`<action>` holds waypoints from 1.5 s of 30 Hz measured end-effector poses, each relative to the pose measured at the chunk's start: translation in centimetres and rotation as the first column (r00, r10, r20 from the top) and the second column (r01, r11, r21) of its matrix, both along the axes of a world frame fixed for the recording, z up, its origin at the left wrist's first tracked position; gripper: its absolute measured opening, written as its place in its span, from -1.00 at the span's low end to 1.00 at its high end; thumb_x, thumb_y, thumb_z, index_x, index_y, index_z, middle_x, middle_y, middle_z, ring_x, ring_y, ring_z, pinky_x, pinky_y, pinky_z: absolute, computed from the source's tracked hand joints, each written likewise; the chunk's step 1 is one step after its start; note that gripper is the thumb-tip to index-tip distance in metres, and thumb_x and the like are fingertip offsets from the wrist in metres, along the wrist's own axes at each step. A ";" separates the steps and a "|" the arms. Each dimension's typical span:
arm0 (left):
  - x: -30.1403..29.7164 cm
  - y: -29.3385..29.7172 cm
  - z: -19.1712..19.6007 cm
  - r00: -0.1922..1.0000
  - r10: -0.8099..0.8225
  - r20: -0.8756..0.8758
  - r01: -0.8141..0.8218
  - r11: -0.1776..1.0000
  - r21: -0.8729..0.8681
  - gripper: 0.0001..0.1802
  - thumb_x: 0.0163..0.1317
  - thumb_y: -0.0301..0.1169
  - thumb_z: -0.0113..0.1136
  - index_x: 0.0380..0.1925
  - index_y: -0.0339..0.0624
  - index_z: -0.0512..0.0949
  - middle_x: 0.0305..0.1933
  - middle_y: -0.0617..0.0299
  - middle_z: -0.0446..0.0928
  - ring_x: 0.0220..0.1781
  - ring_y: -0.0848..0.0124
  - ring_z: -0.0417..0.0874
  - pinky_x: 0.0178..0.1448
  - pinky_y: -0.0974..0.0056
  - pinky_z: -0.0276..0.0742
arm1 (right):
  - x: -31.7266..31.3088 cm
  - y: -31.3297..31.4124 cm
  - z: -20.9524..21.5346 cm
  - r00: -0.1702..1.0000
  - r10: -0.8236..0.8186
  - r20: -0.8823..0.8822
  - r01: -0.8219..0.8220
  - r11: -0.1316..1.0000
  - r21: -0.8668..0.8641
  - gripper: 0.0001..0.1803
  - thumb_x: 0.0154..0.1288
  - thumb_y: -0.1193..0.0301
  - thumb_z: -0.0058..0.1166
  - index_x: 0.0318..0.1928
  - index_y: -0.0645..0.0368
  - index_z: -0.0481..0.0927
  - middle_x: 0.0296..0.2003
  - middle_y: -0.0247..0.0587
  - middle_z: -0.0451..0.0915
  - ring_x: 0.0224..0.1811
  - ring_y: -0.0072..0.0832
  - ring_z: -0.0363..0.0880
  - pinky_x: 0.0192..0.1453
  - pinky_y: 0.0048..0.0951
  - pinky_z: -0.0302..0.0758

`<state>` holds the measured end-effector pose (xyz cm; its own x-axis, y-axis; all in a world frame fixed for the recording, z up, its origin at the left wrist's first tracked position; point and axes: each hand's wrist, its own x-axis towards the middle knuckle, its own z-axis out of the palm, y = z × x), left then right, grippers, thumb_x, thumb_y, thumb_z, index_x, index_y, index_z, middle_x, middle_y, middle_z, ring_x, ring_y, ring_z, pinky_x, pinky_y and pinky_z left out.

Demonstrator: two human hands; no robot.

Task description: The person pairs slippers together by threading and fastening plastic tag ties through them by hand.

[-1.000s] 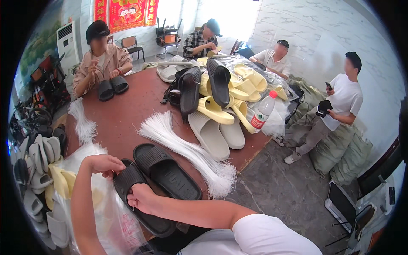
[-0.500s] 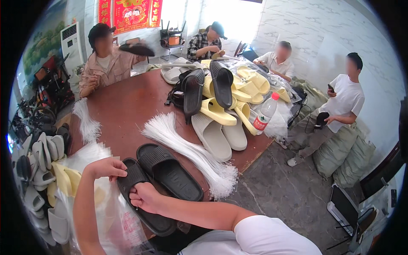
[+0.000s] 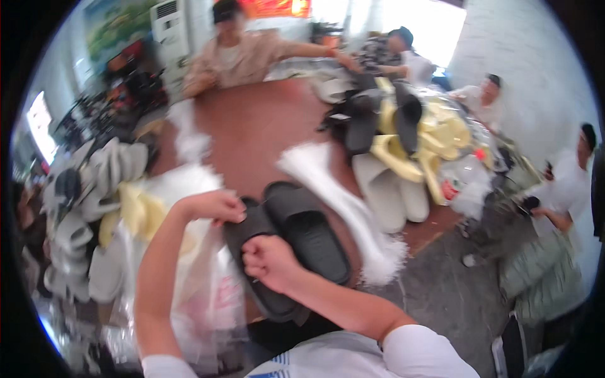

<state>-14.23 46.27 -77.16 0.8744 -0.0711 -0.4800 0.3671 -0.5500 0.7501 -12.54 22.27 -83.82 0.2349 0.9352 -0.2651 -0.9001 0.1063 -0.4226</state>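
Two black slide sandals lie side by side at the near edge of the brown table. My left hand [image 3: 220,206] is closed, its fingertips pinching at the strap side of the left slide [image 3: 251,222]. Over the foot opening of that same slide, my right hand [image 3: 271,258] is curled shut; what its fingers hold is blurred, though a tiny pale bit shows just below them. The right slide [image 3: 309,236] rests flat, touched by neither hand. A bundle of thin white plastic strands [image 3: 343,208] lies just to its right.
Clear plastic bags [image 3: 214,283] hang by my left arm, beside a pile of grey and yellow slides [image 3: 104,208]. Black, yellow and grey slides [image 3: 384,183] heap at the right, with a red-capped bottle [image 3: 457,179]. Several people sit or stand around the table [image 3: 252,126]. Sacks [image 3: 535,271] stand right.
The view has swung left, so everything sits further right and is blurred. Both hands stay at the left slide. The person across the table now reaches toward the heap.
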 end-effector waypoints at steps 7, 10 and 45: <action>-1.4 -1.5 1.1 0.997 0.079 -0.002 -0.080 0.997 -0.021 -0.61 0.30 -0.17 0.33 -0.05 -0.24 0.63 -0.41 0.36 0.54 -0.48 0.59 0.48 -0.38 0.40 0.43 | -1.9 -1.3 4.3 0.988 -0.113 0.106 0.126 0.984 -0.128 -0.79 0.51 0.28 0.04 -0.29 0.05 0.36 -0.57 -0.51 0.25 -0.68 -0.73 0.11 -0.67 -0.63 0.02; -2.0 -1.2 1.1 0.995 0.097 -0.010 -0.098 0.995 -0.022 -0.61 0.29 -0.16 0.33 -0.06 -0.23 0.64 -0.40 0.36 0.54 -0.48 0.59 0.48 -0.38 0.41 0.43 | -2.3 -1.3 4.3 0.970 -0.137 0.200 0.170 0.973 -0.157 -0.76 0.51 0.23 0.06 -0.25 0.03 0.34 -0.57 -0.53 0.23 -0.68 -0.76 0.09 -0.67 -0.64 0.01; -1.7 -12.3 3.4 0.343 -0.455 0.822 -0.312 0.770 0.556 -0.82 0.02 -0.39 0.42 -0.32 -0.01 0.69 -0.34 0.34 0.62 -0.37 0.30 0.58 -0.27 0.23 0.47 | 12.4 -6.1 11.8 0.733 0.466 0.496 -0.296 0.874 -0.385 -0.77 0.50 0.30 -0.05 0.01 0.17 0.47 -0.36 -0.28 0.53 -0.38 -0.44 0.59 -0.29 -0.39 0.63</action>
